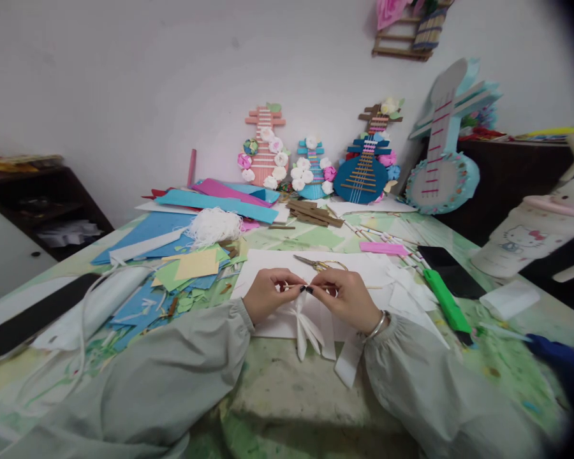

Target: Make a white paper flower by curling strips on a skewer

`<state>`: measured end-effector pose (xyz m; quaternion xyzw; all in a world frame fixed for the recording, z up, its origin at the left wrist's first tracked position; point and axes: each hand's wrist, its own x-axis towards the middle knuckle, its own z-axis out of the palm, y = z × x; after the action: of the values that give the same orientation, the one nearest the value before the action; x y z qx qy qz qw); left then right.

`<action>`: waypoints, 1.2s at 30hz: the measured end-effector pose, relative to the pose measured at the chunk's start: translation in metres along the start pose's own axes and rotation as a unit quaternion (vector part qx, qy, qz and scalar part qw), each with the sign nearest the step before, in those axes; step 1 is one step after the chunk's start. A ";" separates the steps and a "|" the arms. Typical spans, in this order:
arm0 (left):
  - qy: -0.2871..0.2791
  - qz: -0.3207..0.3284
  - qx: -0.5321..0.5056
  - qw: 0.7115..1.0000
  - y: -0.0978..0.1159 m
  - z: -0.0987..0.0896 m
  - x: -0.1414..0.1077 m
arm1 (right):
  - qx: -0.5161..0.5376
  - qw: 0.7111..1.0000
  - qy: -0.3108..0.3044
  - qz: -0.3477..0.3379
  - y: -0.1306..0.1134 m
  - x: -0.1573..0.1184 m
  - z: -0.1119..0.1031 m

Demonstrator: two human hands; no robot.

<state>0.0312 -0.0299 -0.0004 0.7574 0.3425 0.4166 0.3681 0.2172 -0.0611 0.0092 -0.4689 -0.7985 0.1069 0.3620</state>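
My left hand [273, 294] and my right hand [348, 298] meet above a white sheet [263, 260], their fingertips pinched together on a thin pale stick [374, 287]. The stick pokes out to the right past my right hand. Below my fingertips hangs a bundle of white paper petals [306, 335], spread apart at the bottom. How the petals join the stick is too small to tell. Behind my hands lie gold-handled scissors [321, 262]. White paper strips [349, 362] rest at the sheet's front edge, under my right hand.
Left are green and yellow paper pieces [196, 264], white string [216, 226] and a dark phone [33, 315]. Right are a green cutter [447, 306], another phone [449, 271] and a tumbler [521, 236]. Decorated instrument models [362, 175] lean on the wall.
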 end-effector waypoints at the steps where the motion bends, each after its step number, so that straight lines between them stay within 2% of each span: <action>1: 0.002 0.010 0.007 1.000 0.001 0.000 0.000 | -0.004 1.000 -0.002 -0.001 0.000 0.000 0.000; 7: -0.024 0.036 0.036 0.998 -0.003 0.002 -0.001 | -0.028 0.999 -0.014 -0.011 -0.001 -0.001 -0.001; 14: -0.056 0.108 0.063 0.991 -0.004 -0.001 0.000 | -0.057 0.998 -0.036 -0.009 0.001 0.000 -0.002; 20: -0.065 0.144 0.081 0.984 -0.005 -0.003 0.000 | -0.056 0.998 -0.041 -0.008 0.000 0.000 -0.003; 23: -0.054 0.139 0.085 0.985 -0.004 -0.003 -0.001 | -0.057 0.998 -0.037 -0.015 0.000 0.000 -0.002; 29: -0.044 0.090 0.055 0.993 0.002 -0.002 -0.003 | -0.069 0.997 -0.025 -0.034 0.001 0.000 -0.001; 36: -0.034 0.101 0.041 0.993 0.003 -0.001 -0.003 | -0.072 0.996 -0.023 -0.044 -0.002 0.000 -0.003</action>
<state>0.0300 -0.0340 0.0011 0.8162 0.2684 0.4116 0.3040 0.2178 -0.0631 0.0121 -0.4550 -0.8323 0.0439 0.3136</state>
